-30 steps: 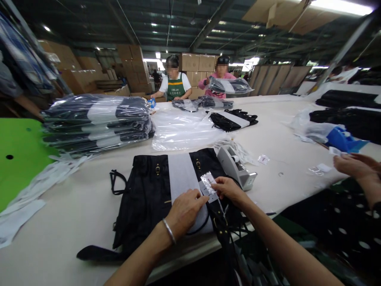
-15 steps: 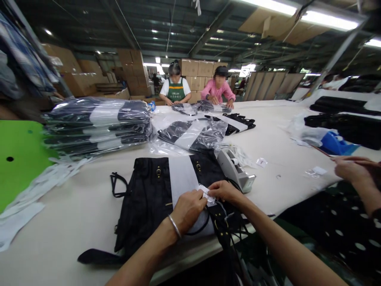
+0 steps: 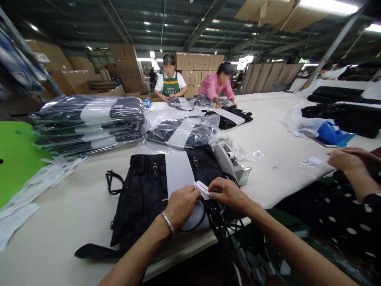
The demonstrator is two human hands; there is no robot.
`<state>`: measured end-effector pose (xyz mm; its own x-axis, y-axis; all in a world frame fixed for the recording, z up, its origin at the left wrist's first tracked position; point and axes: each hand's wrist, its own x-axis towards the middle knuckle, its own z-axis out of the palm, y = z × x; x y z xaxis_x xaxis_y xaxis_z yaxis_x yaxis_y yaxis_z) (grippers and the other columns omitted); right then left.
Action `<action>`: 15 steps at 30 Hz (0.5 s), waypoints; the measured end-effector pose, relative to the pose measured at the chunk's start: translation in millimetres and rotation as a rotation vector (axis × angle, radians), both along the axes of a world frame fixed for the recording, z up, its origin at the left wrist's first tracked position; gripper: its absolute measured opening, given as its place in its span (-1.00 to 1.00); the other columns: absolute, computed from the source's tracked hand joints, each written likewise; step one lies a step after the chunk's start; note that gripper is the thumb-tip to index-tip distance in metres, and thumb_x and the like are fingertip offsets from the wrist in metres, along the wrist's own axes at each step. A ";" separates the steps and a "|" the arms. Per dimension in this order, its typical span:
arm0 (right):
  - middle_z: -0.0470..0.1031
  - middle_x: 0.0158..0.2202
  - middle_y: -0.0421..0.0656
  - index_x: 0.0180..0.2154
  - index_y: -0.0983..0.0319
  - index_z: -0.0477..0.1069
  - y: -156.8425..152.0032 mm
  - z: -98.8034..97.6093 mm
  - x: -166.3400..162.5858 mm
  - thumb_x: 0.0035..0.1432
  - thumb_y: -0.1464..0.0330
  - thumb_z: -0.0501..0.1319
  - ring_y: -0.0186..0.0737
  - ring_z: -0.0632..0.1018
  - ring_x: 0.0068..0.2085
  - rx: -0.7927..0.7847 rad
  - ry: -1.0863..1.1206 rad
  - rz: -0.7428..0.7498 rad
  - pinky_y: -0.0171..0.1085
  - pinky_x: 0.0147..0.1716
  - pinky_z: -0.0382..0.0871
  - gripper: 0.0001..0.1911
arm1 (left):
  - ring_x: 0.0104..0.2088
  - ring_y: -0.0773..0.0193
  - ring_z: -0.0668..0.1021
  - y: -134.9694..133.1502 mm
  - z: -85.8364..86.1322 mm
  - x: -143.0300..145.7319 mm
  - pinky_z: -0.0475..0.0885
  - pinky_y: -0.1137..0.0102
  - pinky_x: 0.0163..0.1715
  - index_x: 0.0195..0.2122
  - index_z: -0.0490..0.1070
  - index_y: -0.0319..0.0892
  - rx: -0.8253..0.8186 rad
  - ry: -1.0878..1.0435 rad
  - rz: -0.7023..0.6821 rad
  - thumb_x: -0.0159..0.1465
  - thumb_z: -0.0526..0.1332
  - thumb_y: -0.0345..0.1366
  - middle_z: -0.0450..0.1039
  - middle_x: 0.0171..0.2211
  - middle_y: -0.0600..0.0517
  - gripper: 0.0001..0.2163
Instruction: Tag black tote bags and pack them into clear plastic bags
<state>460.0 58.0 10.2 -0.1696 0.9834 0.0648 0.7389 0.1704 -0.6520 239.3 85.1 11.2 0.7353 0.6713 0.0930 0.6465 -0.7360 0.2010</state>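
A black bag (image 3: 143, 194) with small buckles lies flat on the table before me, a strip of white paper (image 3: 179, 171) across its middle. Over the bag, a small white tag (image 3: 203, 188) with printing on it is pinched between my two hands. My left hand (image 3: 182, 205), a silver bangle at its wrist, grips the tag's left side with fingers closed. At the right side, the thumb and fingers of my right hand (image 3: 228, 194) close on the tag. Black straps (image 3: 218, 228) hang over the table's front edge. A grey tape dispenser (image 3: 232, 163) stands by the bag's right corner.
Plastic-wrapped bags (image 3: 89, 123) are stacked at left, and another wrapped bag (image 3: 181, 133) lies beyond mine. A blue tape dispenser (image 3: 331, 133) sits at right. A co-worker's hands (image 3: 348, 161) are at the right edge; two people work across the table (image 3: 268, 119).
The tag now lies flatter and shows its printed face between my fingers. The view has shifted slightly. Across the table, the person in pink leans lower and reaches to a black bag.
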 end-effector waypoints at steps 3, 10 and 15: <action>0.54 -0.19 -0.16 -0.28 0.18 0.54 -8.1 -7.8 -2.1 0.04 0.48 0.33 -0.17 0.51 -0.11 0.096 -0.029 0.111 -0.22 -0.04 0.32 -0.84 | -0.20 0.23 0.52 -1.5 6.2 1.3 0.43 0.38 -0.24 -0.18 0.45 -0.10 -0.004 -0.017 0.006 0.41 0.12 -0.30 0.48 -0.21 0.04 -0.88; 0.53 -0.30 -0.16 -0.35 0.23 0.52 5.9 -35.5 -20.6 0.12 0.52 0.31 -0.23 0.52 -0.20 0.204 0.064 0.025 -0.27 -0.14 0.37 -0.91 | -0.17 0.21 0.53 -4.6 12.2 2.9 0.43 0.37 -0.20 -0.17 0.44 -0.10 -0.009 -0.019 0.006 0.42 0.09 -0.30 0.47 -0.21 0.05 -0.86; 0.55 -0.28 -0.15 -0.32 0.22 0.56 -0.7 -36.7 -14.9 0.16 0.51 0.31 -0.23 0.53 -0.18 0.239 0.064 0.169 -0.27 -0.12 0.39 -0.91 | -0.18 0.21 0.53 -6.8 5.9 1.3 0.42 0.38 -0.22 -0.16 0.43 -0.09 -0.004 -0.004 0.021 0.41 0.11 -0.31 0.48 -0.20 0.06 -0.88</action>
